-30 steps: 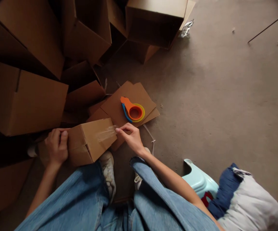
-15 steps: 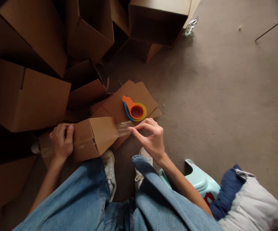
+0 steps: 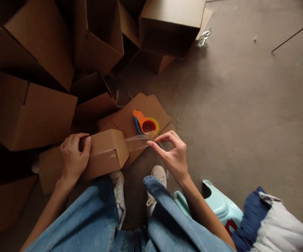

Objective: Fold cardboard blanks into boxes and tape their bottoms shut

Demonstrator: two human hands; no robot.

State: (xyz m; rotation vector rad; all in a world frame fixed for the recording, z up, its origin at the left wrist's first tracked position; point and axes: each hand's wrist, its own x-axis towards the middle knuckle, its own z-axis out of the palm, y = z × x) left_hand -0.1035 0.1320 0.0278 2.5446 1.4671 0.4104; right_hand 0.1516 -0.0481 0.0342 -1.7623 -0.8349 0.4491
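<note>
My left hand [image 3: 75,155] is wrapped over the near-left part of a small cardboard box [image 3: 101,154], with fingers on top and thumb along its side. A strip of clear packing tape [image 3: 138,140] stretches from the right end of that box. Its free end is pinched between the thumb and fingertips of my right hand [image 3: 171,150]. Just beyond the strip, an orange tape dispenser [image 3: 142,120] with a yellow and blue edge lies on flat cardboard sheets [image 3: 154,105].
Several open cardboard boxes [image 3: 46,112] crowd the left and far side. A pale turquoise stool [image 3: 222,203] stands at my right, beside a navy and light-grey padded garment [image 3: 277,220]. My shoes [image 3: 158,173] are on the concrete floor [image 3: 240,115]. A thin dark rod [image 3: 293,36] lies far right.
My right hand has moved right, and more tape spans between it and the box. The small box has turned slightly and shifted right with my left hand. The view has tipped a little.
</note>
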